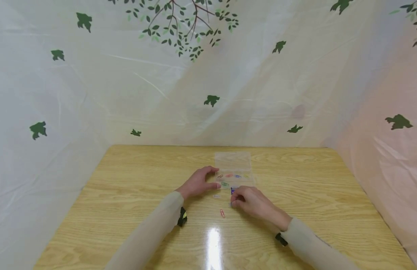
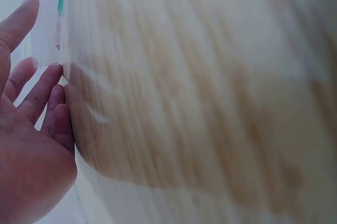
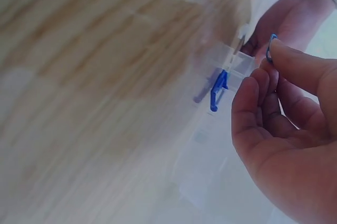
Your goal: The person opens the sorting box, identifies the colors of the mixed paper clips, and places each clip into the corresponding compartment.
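Observation:
A clear plastic box (image 1: 251,179) with compartments lies on the table, its lid (image 1: 232,161) folded back. In its back row are a dark, a red (image 1: 229,175), a blue and a yellow paper clip; green paper clips (image 1: 225,184) lie in front. My left hand (image 1: 199,182) rests at the box's left end, fingers fairly straight, thumb by the front corner. Between thumb and fingertip, my right hand (image 1: 252,201) pinches a blue paper clip (image 3: 271,49), in front of the box. A dark blue object (image 3: 218,90) sits at the box's front, partly hidden in the head view.
On the wooden table (image 1: 144,180) in front of the box lie a pale paper clip (image 1: 216,196) and a red paper clip (image 1: 222,213). A pale sheet (image 1: 181,112) with leaf patterns hangs behind the table and along its sides.

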